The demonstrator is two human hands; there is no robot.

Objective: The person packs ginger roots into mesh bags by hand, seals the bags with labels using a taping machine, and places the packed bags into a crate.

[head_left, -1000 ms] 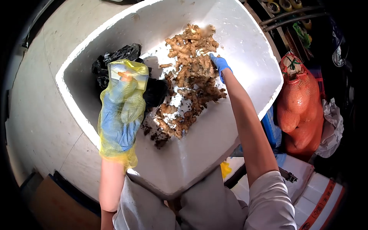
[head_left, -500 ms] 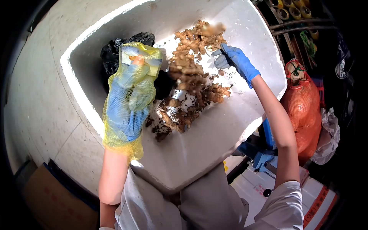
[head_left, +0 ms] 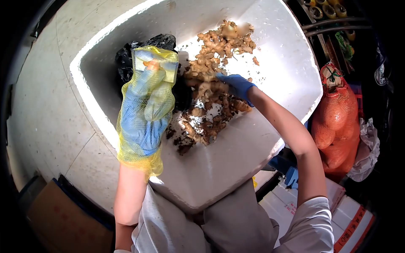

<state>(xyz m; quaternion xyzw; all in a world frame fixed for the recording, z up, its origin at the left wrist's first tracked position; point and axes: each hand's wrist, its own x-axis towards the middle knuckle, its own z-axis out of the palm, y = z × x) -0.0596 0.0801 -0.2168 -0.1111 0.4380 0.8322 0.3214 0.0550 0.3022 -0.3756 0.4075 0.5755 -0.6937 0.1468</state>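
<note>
My left hand (head_left: 149,114), in a blue glove, is inside a yellow mesh bag (head_left: 139,156) pulled down over the wrist. Its fingers are closed on the bag near a pale label at the top, where one bare fingertip shows. My right hand (head_left: 238,85), also blue-gloved, has its fingers bent around a piece of ginger (head_left: 209,87) in the middle of the heap. Some of those fingers are hidden. More ginger (head_left: 211,44) lies with dark soil crumbs along the floor of a white foam box (head_left: 202,173).
A crumpled black plastic bag (head_left: 162,41) lies in the box, just behind the mesh bag. Right of the box stands a full orange net sack (head_left: 337,126), beside crumpled pale wrapping (head_left: 368,147). White cartons (head_left: 348,223) sit at lower right, a brown cardboard box (head_left: 67,215) at lower left.
My right hand has moved left and down from the bare right side of the box floor onto the ginger, its fingers closing. The left hand stays inside the mesh bag. The view shifted slightly.
</note>
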